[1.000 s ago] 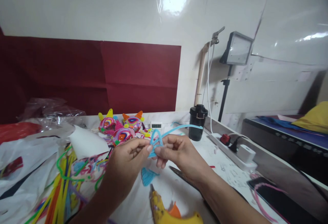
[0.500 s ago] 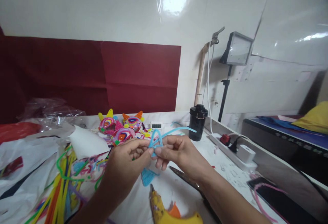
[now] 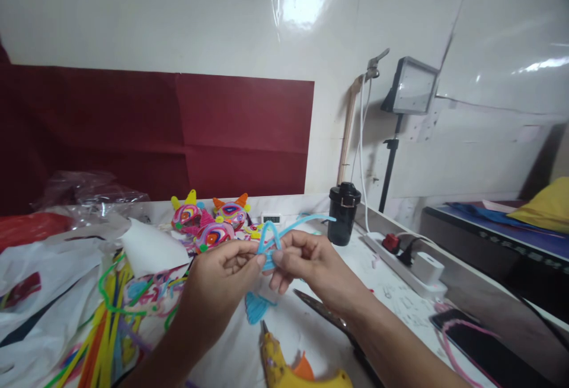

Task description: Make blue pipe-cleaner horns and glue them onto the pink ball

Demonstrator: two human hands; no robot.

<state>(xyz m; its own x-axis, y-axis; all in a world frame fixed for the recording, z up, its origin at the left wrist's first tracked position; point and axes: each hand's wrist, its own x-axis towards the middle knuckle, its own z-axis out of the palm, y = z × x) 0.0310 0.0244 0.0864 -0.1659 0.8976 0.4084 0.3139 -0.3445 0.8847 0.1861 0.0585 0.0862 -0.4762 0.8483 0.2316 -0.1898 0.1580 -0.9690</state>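
Observation:
My left hand (image 3: 220, 284) and my right hand (image 3: 306, 263) meet above the table, both pinching a light blue pipe cleaner (image 3: 272, 239). It is bent into a small pointed loop between my fingertips, and its free end trails off to the right toward a black cup (image 3: 343, 214). Just below my hands a finished blue fuzzy piece (image 3: 256, 307) lies on the table. A yellow glue gun (image 3: 288, 367) lies at the near edge, nozzle pointing toward that piece.
A pile of coloured pipe cleaners (image 3: 106, 323) and white plastic bags (image 3: 40, 281) fill the left. Colourful craft figures (image 3: 213, 222) stand at the back. Scissors (image 3: 324, 314) lie under my right forearm. A power strip (image 3: 409, 263), a phone (image 3: 475, 340) and a lamp stand (image 3: 411, 89) are on the right.
The free end of the blue pipe cleaner has shortened and swung left as my fingers worked the loop. My hands stayed in nearly the same place.

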